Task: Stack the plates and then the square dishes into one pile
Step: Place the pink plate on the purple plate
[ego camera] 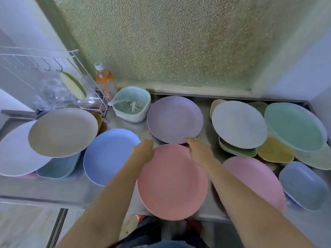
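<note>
Both hands, left hand [143, 149] and right hand [197, 149], reach the purple plate [174, 119] at twelve o'clock. Finger spread is hidden. Next, probably, lift it onto the pink plate [172, 183].

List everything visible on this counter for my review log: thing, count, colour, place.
Pink plates: two; one front centre, one to its right.
Purple plate: one, behind the front pink plate.
Blue plate: one, left of centre.
Beige plate: one, far left, overlapping a white plate.
Grey-white plate: one, right, resting on other dishes.
Teal plate: one, far right.
Square dishes: several, partly hidden; yellow, blue-grey, teal.
Strainer tub: one, pale green, rear.
Bottle: one, orange, rear left.
Wire rack: one, white, left.
Left hand: at the pink plate's far rim.
Right hand: at the purple plate's near edge.
</note>
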The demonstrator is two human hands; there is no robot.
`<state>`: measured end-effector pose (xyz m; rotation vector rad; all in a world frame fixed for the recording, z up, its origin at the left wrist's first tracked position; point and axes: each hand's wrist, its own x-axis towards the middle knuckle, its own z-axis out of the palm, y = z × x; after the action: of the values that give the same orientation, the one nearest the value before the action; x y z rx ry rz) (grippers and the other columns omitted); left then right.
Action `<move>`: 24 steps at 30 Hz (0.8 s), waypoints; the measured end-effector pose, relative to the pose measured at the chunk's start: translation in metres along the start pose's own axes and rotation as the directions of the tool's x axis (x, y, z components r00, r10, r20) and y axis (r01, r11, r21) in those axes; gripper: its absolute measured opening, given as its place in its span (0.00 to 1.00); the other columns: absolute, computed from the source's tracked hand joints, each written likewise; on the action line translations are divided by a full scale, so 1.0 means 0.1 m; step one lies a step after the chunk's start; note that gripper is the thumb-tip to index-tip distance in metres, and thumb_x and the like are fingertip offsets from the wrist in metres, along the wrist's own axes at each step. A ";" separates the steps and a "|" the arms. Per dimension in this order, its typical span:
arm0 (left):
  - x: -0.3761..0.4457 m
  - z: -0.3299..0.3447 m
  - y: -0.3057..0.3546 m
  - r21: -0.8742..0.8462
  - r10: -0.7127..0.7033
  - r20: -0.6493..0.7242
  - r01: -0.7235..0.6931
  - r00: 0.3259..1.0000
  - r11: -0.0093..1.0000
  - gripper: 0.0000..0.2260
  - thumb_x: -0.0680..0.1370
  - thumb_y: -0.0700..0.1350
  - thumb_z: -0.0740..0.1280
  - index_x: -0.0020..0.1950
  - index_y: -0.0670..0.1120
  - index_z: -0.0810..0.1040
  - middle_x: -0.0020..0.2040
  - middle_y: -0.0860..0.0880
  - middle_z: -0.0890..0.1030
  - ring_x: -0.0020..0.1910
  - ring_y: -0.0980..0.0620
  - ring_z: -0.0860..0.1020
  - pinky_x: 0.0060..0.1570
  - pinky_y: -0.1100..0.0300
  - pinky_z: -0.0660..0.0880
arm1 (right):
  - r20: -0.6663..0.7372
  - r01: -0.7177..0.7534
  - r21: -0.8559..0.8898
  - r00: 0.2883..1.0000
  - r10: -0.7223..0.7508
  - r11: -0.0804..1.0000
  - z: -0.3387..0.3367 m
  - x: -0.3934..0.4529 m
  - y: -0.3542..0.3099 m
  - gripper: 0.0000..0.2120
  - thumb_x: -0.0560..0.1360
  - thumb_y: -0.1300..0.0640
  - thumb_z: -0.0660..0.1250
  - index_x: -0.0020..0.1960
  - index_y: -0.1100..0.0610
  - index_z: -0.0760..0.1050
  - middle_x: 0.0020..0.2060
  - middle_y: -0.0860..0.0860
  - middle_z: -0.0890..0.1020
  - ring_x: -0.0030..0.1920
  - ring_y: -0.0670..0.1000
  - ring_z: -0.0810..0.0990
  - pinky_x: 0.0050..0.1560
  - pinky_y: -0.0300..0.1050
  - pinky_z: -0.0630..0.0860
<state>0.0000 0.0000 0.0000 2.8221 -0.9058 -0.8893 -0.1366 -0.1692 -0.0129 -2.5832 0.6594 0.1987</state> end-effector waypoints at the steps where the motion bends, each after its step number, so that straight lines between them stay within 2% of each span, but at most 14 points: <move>1: 0.02 0.01 -0.01 0.017 -0.003 0.012 0.002 1.000 1.000 0.10 0.79 0.42 0.56 0.57 0.40 0.70 0.60 0.42 0.73 0.57 0.41 0.74 0.52 0.51 0.70 | 0.003 -0.014 -0.007 1.000 0.014 1.000 0.01 0.04 -0.02 0.22 0.76 0.65 0.55 0.68 0.51 0.68 0.64 0.51 0.75 0.60 0.55 0.75 0.58 0.53 0.72; 7: 0.11 0.13 -0.07 0.065 0.038 0.043 -0.041 0.998 0.997 0.08 0.78 0.43 0.56 0.48 0.43 0.74 0.54 0.42 0.78 0.53 0.41 0.76 0.44 0.55 0.68 | -0.066 -0.045 -0.048 0.997 0.041 0.998 0.19 0.16 -0.09 0.18 0.74 0.64 0.58 0.61 0.53 0.74 0.57 0.51 0.77 0.56 0.55 0.76 0.55 0.49 0.70; 10: 0.13 0.14 -0.06 0.086 0.047 0.058 -0.052 0.997 0.995 0.10 0.78 0.43 0.56 0.52 0.42 0.76 0.56 0.43 0.78 0.55 0.41 0.76 0.46 0.54 0.69 | -0.142 -0.063 -0.052 0.988 0.056 0.997 0.22 0.18 -0.12 0.13 0.75 0.62 0.59 0.57 0.58 0.76 0.53 0.55 0.78 0.50 0.58 0.76 0.51 0.50 0.73; 13: 0.15 0.11 -0.05 0.121 0.060 0.090 -0.070 0.994 0.990 0.11 0.79 0.44 0.57 0.56 0.42 0.75 0.59 0.43 0.77 0.57 0.41 0.75 0.51 0.52 0.72 | -0.231 -0.086 -0.029 0.970 0.077 0.996 0.21 0.16 -0.15 0.11 0.77 0.59 0.57 0.52 0.61 0.77 0.50 0.56 0.78 0.52 0.57 0.74 0.49 0.50 0.73; 16: 0.16 0.07 -0.05 0.111 0.054 0.117 -0.067 0.992 0.992 0.11 0.78 0.42 0.57 0.56 0.42 0.75 0.60 0.43 0.76 0.58 0.42 0.75 0.54 0.51 0.72 | -0.263 -0.080 -0.083 0.963 0.056 0.993 0.17 0.13 -0.10 0.10 0.75 0.64 0.60 0.54 0.62 0.76 0.52 0.56 0.76 0.55 0.57 0.72 0.48 0.49 0.73; 19: 0.17 0.05 -0.06 0.073 0.036 0.146 -0.047 0.989 0.996 0.11 0.77 0.40 0.57 0.56 0.41 0.75 0.59 0.42 0.76 0.58 0.42 0.76 0.54 0.51 0.73 | -0.303 -0.103 -0.108 0.951 0.066 0.989 0.08 0.16 -0.10 0.08 0.72 0.67 0.63 0.50 0.61 0.76 0.49 0.56 0.75 0.52 0.56 0.72 0.42 0.47 0.73; 21: 0.17 0.02 -0.07 0.009 0.016 0.177 -0.018 0.984 1.000 0.11 0.76 0.38 0.56 0.54 0.40 0.74 0.53 0.41 0.78 0.52 0.40 0.79 0.52 0.51 0.76 | -0.348 -0.103 -0.076 0.935 0.070 0.992 0.00 0.18 -0.14 0.02 0.72 0.66 0.64 0.44 0.61 0.74 0.45 0.54 0.74 0.48 0.55 0.72 0.38 0.46 0.73; 24: 0.17 -0.01 -0.09 -0.155 -0.017 0.211 0.051 0.977 0.987 0.11 0.75 0.35 0.52 0.49 0.39 0.73 0.36 0.44 0.76 0.30 0.43 0.79 0.44 0.51 0.81 | -0.406 -0.051 -0.028 0.913 0.035 0.998 -0.04 0.11 -0.19 0.04 0.72 0.65 0.65 0.40 0.59 0.72 0.41 0.52 0.72 0.47 0.53 0.71 0.38 0.48 0.74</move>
<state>0.0165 -0.0019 -0.0096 2.6527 -0.7682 -1.2238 -0.1179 -0.1605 -0.0046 -2.6702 0.8635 -0.3276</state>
